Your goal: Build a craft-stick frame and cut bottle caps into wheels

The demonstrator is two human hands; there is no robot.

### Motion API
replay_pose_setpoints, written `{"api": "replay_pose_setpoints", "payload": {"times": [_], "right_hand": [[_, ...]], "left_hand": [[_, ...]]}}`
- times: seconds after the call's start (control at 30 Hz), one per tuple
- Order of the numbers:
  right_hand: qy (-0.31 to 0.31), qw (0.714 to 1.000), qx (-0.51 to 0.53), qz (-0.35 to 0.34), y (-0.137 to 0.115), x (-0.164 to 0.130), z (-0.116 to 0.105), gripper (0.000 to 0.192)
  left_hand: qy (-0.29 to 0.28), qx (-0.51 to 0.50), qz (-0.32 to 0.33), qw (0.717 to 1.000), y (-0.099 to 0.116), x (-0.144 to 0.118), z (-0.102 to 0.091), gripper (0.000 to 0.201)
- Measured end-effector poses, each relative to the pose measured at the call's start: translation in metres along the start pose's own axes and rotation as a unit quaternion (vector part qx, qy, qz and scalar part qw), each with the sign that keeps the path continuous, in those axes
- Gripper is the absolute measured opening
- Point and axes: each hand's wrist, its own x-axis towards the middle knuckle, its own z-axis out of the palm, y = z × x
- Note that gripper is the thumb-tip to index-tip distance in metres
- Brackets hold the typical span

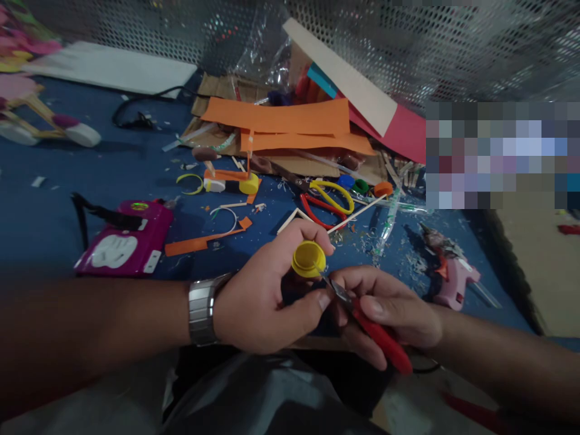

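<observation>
My left hand (265,296) pinches a small yellow bottle cap (309,258), open side facing me, just above the near edge of the blue work surface (49,223). A metal watch (202,309) sits on that wrist. My right hand (389,308) grips a red-handled cutting tool (378,335). Its metal tip (338,289) points up and left and touches the rim of the cap. Both hands are close together in front of my body.
Orange paper strips (281,118) and cardboard lie at the back centre. Red and yellow scissors (328,202), several coloured caps (362,186), a pink glue gun (448,272), a magenta gadget (127,238) and paper scraps litter the surface. Perforated metal (453,42) stands behind.
</observation>
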Motion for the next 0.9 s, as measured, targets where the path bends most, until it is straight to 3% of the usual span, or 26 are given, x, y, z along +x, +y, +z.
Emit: {"api": "replay_pose_setpoints", "payload": {"times": [0.2,0.3,0.5,0.9], "right_hand": [[-0.028,0.996,0.031,-0.078,0.0019,0.0018,0.0015,0.036],[-0.028,0.993,0.052,-0.102,0.0021,0.0027,0.0044,0.031],[-0.005,0.994,0.044,-0.096,0.0002,-0.0002,0.0059,0.036],[-0.039,0.996,0.027,-0.075,-0.0024,-0.0025,0.0044,0.04]], "left_hand": [[0.055,0.064,0.006,0.996,-0.0022,0.0029,-0.0011,0.026],[0.063,0.035,-0.003,0.997,-0.0033,0.0054,0.0011,0.028],[0.062,-0.05,-0.028,0.996,-0.0039,0.0068,0.0041,0.033],[0.064,-0.162,-0.081,0.981,-0.0073,0.0058,0.0077,0.045]]}}
